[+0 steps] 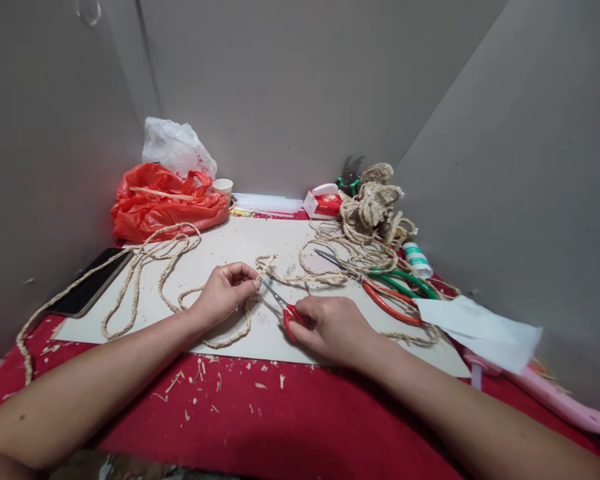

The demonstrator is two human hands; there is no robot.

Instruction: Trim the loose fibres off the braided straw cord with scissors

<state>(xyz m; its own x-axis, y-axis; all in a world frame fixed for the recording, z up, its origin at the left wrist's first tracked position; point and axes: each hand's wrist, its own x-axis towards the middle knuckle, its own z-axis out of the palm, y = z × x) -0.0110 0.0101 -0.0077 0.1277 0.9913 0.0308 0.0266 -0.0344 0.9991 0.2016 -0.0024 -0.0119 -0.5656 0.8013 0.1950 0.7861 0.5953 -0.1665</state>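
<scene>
My left hand [227,291] pinches a tan braided straw rope [170,270] near the middle of the white board [253,233]. My right hand [335,327] grips small scissors with red handles [291,320]. Their metal tips point up and left and reach the rope at my left fingertips; I cannot tell whether the blades touch it. Loops of the rope lie on the board to the left and trail over the table's left edge. More braid runs right towards a tangled heap of rope [375,207].
Larger scissors with orange and green handles [400,283] lie right, near a paper sheet [480,327] and a pink tool [560,397]. At back left are a red plastic bag [165,207] and paper cup [223,188]. A dark phone-like slab [87,287] lies left. Scraps litter the red cloth [260,413].
</scene>
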